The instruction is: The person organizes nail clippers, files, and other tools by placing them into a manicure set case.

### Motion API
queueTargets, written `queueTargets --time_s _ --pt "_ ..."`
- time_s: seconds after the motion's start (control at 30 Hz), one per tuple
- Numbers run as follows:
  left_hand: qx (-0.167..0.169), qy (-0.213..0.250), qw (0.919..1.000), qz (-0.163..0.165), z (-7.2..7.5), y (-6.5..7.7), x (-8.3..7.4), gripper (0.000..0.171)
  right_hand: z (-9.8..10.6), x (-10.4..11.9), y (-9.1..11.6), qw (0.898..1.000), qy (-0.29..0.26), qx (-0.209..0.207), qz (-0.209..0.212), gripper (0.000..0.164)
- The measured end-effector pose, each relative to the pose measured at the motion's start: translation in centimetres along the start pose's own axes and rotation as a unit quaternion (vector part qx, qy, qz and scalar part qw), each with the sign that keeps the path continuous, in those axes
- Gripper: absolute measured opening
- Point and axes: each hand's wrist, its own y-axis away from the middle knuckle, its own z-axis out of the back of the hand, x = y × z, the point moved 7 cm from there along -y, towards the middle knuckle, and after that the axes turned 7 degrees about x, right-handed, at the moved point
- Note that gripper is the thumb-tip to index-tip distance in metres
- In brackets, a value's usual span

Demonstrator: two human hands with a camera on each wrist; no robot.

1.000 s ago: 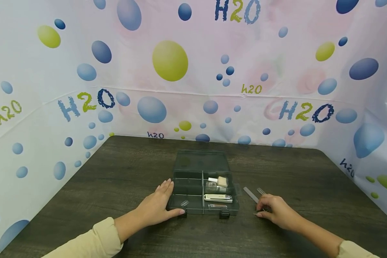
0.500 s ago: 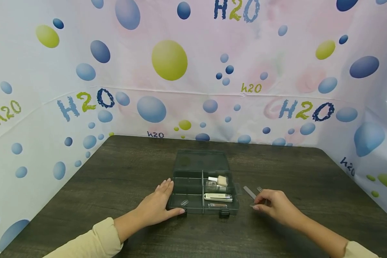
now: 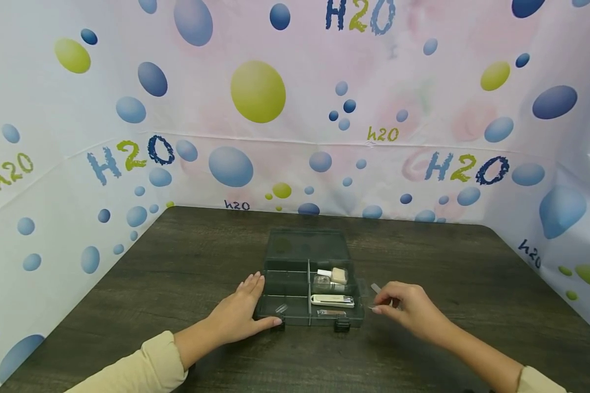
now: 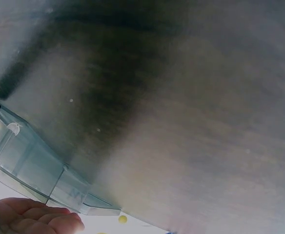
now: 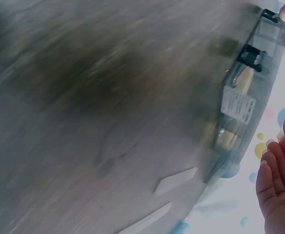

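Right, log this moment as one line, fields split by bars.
left hand: touches case | right hand: pinches small item, unidentifiable, beside case | lid: open | pale clipper: inside case

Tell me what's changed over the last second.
The right hand moved left, toward the open box, seemingly pinching a small clear piece. The left hand stayed against the box's left side; the box and the cream clipper inside stayed put.
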Motion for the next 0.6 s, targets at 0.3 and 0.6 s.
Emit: queueTargets --time_s 0.3,0.6 --pt "0.001 0.003 1.0 0.0 0.0 0.0 0.0 0.092 -2.0 1.3 -2.2 0.999 -0.042 0.009 -0.018 0.004" --pt "0.002 0.003 1.0 -0.001 -0.1 -0.1 0.1 0.092 -3.6 2.5 -4.4 0.998 -0.062 0.02 -0.028 0.006"
